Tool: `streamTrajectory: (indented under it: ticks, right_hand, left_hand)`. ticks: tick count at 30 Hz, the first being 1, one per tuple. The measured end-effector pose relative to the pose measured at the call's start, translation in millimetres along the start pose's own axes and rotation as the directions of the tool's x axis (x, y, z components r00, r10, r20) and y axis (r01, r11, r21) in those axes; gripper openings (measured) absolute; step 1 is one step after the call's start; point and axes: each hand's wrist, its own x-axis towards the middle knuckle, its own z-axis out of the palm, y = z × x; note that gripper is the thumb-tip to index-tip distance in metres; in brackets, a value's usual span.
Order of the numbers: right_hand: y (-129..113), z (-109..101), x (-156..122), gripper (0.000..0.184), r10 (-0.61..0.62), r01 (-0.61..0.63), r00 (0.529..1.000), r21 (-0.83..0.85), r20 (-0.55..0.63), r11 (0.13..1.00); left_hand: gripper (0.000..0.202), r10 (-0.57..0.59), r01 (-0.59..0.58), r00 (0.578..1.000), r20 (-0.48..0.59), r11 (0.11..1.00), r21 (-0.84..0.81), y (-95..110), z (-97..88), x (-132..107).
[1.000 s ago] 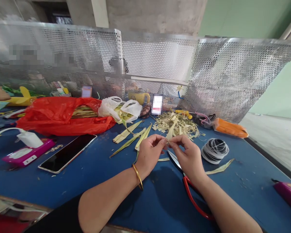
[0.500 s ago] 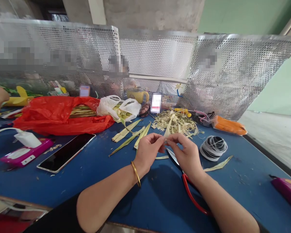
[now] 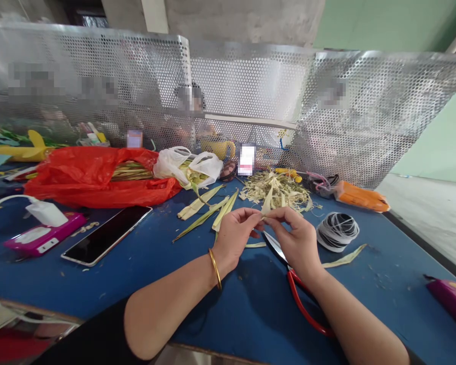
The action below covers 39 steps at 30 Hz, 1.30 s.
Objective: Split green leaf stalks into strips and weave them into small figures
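My left hand (image 3: pixel 236 234) and my right hand (image 3: pixel 293 236) meet over the blue table (image 3: pixel 144 263), fingertips pinched together on a thin pale leaf strip (image 3: pixel 267 205) that sticks up between them. A gold bangle (image 3: pixel 215 268) circles my left wrist. Red-handled scissors (image 3: pixel 294 289) lie on the table under my right hand and forearm. Loose green-yellow leaf blades (image 3: pixel 207 208) lie just beyond my left hand. A heap of pale leaf scraps (image 3: pixel 277 190) sits behind both hands.
A red plastic bag (image 3: pixel 95 177) of leaves and a white bag (image 3: pixel 188 167) lie at the back left. A phone (image 3: pixel 106 234), a pink device (image 3: pixel 40 235) with a white charger, a coil of cord (image 3: pixel 337 230) and an orange object (image 3: pixel 361 198) surround me. A perforated metal screen (image 3: pixel 251 96) walls the back.
Both hands stay pinched on the strip with only small finger shifts. The view has moved slightly.
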Motion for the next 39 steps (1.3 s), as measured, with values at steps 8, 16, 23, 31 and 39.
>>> streamTrajectory:
  ticks: [8,16,23,31,39]
  right_hand:
    - [-3.1,-0.7,0.9,0.007,0.097,-0.095,0.995,0.052,-0.035,0.994]
    - [-2.0,-0.6,-0.8,0.008,0.066,-0.067,0.998,0.06,0.014,0.996]
    - [2.7,-2.5,-0.6,0.014,-0.287,0.311,0.949,-0.257,0.128,0.915]
    - [2.3,-4.0,0.1,0.016,-0.387,0.411,0.912,-0.28,0.138,0.867]
    - [0.4,-1.4,-1.0,0.011,-0.19,0.195,0.98,-0.094,0.064,0.976]
  left_hand:
    - [0.012,0.077,-0.077,0.997,0.006,0.995,0.056,-0.4,1.3,-4.4]
    - [0.02,0.084,-0.088,0.995,0.052,0.993,0.084,-1.3,-1.8,-2.4]
    - [0.021,-0.06,0.06,0.998,-0.013,0.998,-0.016,-0.4,-0.9,-2.2]
    - [0.017,-0.144,0.147,0.989,0.041,0.985,-0.085,6.9,-2.2,-3.7]
    - [0.019,-0.038,0.039,0.999,0.035,0.999,-0.036,0.7,-1.7,-1.6]
